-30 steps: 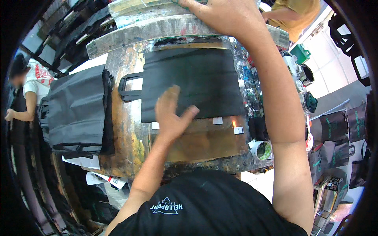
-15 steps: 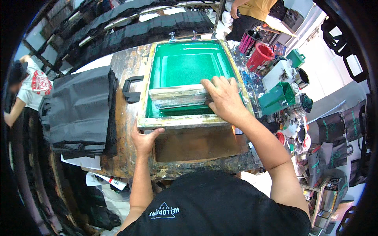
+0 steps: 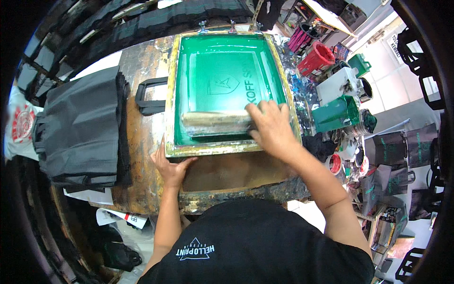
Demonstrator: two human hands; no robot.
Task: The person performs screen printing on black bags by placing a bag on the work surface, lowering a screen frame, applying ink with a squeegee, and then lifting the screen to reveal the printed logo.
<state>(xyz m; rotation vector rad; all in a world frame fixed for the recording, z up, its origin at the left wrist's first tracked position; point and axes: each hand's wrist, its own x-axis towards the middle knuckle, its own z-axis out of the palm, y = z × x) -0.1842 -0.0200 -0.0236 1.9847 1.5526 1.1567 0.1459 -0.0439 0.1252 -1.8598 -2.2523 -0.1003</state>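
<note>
A wooden screen-printing frame (image 3: 208,150) lies on the worktable, its mesh coated with green ink (image 3: 201,61). A shield-shaped emblem and lettering show through the mesh. My right hand (image 3: 273,130) is closed around the right end of a wooden squeegee (image 3: 213,122), which rests across the near part of the mesh. At the frame's near left corner, my left hand (image 3: 169,169) grips the edge, thumb along the front and fingers up the left side. A black bag handle (image 3: 142,97) sticks out from under the frame's left side.
A stack of black bags (image 3: 82,128) lies left of the frame. Along the right stand a red ink bucket (image 3: 316,59), a green container (image 3: 336,113) and several cans. Clamps (image 3: 232,27) sit at the frame's far edge. Another person's white shirt (image 3: 21,125) shows at far left.
The squeegee stays near the front of the frame, now tilted differently, with my right hand still on it. The emblem and lettering have become visible in the mesh. My view has shifted slightly.
</note>
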